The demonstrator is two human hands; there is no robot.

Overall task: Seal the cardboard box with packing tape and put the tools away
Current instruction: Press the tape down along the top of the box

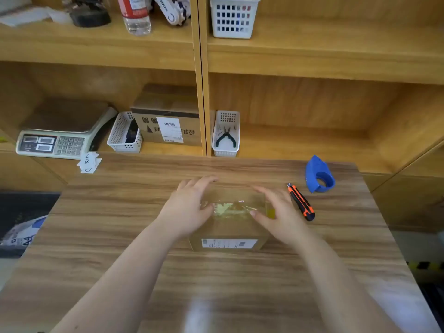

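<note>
A small cardboard box (229, 227) sits mid-table, with a white label on its near side and shiny clear tape (234, 207) across its top. My left hand (189, 207) lies flat on the box's left top edge, fingers spread. My right hand (274, 212) rests on the right top edge, fingers spread too. Neither hand grips anything. To the right of the box lies an orange and black utility knife (301, 202). Beyond the knife, a blue tape dispenser (318, 175) stands near the table's far right corner.
The wooden table (120, 224) meets a shelf unit. On the lower shelf are a scale (57, 135), a white basket (125, 133), a labelled carton (168, 123) and a white basket with pliers (225, 137). Paper slips (89, 162) hang at the table's far left.
</note>
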